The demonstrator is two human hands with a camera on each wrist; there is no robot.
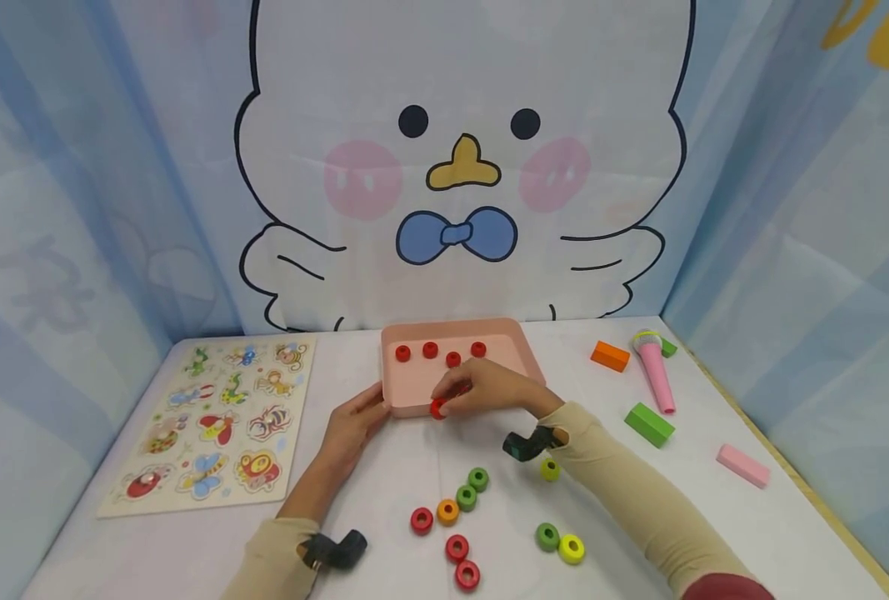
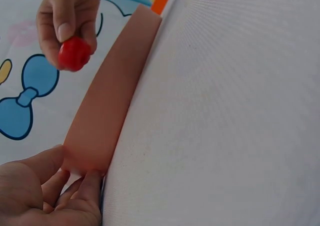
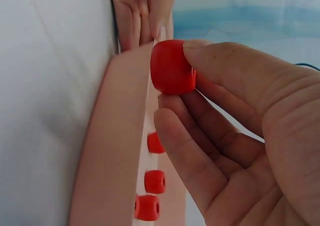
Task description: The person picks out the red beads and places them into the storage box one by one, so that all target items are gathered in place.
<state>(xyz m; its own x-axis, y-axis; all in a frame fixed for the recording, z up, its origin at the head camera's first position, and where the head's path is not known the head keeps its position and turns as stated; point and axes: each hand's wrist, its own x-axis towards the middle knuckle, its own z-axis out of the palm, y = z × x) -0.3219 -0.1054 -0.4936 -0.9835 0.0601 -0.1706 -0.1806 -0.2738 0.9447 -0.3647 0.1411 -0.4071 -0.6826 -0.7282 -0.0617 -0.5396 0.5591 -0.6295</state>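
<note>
Over the front wall of the pink tray (image 1: 414,400), my right hand (image 1: 492,387) pinches a red bead (image 3: 172,68) between thumb and fingers. The bead is rounded, with a hole in its end. Several more red beads (image 1: 430,350) lie inside the tray, some partly behind the right hand. My left hand (image 1: 350,429) holds the tray's left front corner; in the left wrist view its thumb (image 2: 47,161) and bent fingertips touch the tray's wall. Nearer on the white table are loose beads: red (image 1: 467,575), orange (image 1: 447,512), green (image 1: 477,479) and yellow (image 1: 571,549).
A wooden insect puzzle board (image 1: 219,425) lies at the left. On the right are a pink toy microphone (image 1: 656,375), an orange block (image 1: 610,356), a green block (image 1: 650,424) and a pink block (image 1: 743,466). A printed curtain (image 1: 459,292) hangs behind the table.
</note>
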